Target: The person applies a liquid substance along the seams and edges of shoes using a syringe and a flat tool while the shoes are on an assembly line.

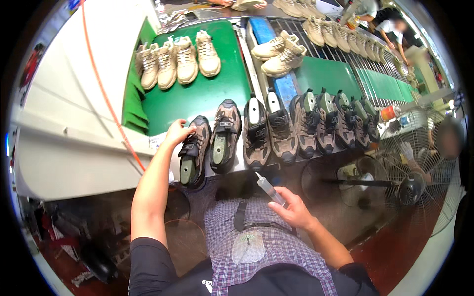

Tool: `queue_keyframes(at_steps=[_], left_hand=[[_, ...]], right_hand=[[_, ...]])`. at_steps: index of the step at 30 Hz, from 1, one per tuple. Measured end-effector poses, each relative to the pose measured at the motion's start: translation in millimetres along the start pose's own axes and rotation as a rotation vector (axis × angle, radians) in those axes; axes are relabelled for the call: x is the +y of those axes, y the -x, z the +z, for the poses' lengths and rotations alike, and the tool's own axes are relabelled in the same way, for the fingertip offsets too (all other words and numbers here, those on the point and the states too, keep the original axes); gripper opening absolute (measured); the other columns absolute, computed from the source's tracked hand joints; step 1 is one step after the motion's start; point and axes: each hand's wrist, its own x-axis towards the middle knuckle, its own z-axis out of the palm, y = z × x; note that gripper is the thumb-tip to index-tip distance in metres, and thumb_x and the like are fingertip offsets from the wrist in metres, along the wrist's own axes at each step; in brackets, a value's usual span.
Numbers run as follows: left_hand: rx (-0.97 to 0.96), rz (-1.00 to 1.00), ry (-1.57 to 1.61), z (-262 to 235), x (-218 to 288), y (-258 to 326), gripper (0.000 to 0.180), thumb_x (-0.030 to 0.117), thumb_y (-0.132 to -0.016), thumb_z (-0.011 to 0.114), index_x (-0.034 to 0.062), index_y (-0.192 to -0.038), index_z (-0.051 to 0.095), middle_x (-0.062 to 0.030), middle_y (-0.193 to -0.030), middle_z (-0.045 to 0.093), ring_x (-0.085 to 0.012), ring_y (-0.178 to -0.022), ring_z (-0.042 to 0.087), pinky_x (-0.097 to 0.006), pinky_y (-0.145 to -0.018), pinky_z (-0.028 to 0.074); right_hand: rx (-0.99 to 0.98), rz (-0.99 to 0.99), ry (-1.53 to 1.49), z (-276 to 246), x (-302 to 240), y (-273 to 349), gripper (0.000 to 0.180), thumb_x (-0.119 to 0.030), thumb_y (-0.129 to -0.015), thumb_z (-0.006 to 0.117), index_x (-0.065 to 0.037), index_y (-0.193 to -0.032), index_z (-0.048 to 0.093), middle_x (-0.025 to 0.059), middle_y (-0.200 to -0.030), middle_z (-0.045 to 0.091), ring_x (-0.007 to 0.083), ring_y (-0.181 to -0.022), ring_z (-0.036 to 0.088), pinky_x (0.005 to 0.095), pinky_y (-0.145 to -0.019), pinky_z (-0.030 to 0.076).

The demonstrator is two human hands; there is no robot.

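My left hand (178, 132) reaches to the leftmost brown-and-black shoe (195, 150), its thumb against the side near the toe and its fingers apart. A green shoe last (187, 170) fills that shoe's opening. Beside it stands another brown-and-black shoe (225, 135), also on a last. In my right hand (294, 209) is a clear plastic syringe (270, 189), closed in the fingers, its pale tip pointing up and left toward the shoes. The syringe is apart from any shoe.
Several more lasted brown shoes (281, 130) line the bench edge to the right. Beige shoes (185, 60) stand on the green mat (217, 93), others on the roller conveyor (340, 37). A fan (411, 190) stands at right; an orange hose (106, 91) hangs at left. People work at the far right.
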Motion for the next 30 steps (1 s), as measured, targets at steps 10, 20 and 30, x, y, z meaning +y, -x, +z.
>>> queue_keyframes(at_steps=[10,20,30], left_hand=[[-0.494,-0.225,0.356,26,-14,-45,0.107,0.056,-0.068,0.087,-0.0081,-0.142,0.045,-0.0238,-0.13,0.061,-0.0286,-0.112,0.066,-0.041,-0.094,0.055],[-0.321,-0.027,0.759,14,-45,2,0.101,0.027,-0.067,0.095,-0.0027,-0.141,0.032,-0.0164,-0.118,0.062,-0.022,-0.101,0.064,-0.035,-0.091,0.054],[-0.165,0.322,1.283,-91,-23,97,0.073,0.019,-0.068,0.084,0.0023,-0.131,0.052,-0.0096,-0.115,0.065,-0.0206,-0.103,0.064,-0.035,-0.093,0.053]], right_hand=[[0.315,0.056,-0.096,46,-3,1,0.043,-0.023,-0.095,0.07,-0.003,-0.131,0.058,0.0067,-0.092,0.068,0.0118,-0.078,0.063,0.0294,-0.071,0.051],[0.296,-0.04,0.004,83,-28,-34,0.053,-0.023,-0.093,0.074,-0.001,-0.138,0.058,0.0146,-0.121,0.068,0.0207,-0.106,0.066,0.033,-0.093,0.051],[0.042,-0.105,-0.05,67,-79,-62,0.069,-0.009,-0.089,0.075,-0.004,-0.147,0.038,0.0068,-0.096,0.061,0.0117,-0.083,0.058,0.0273,-0.072,0.049]])
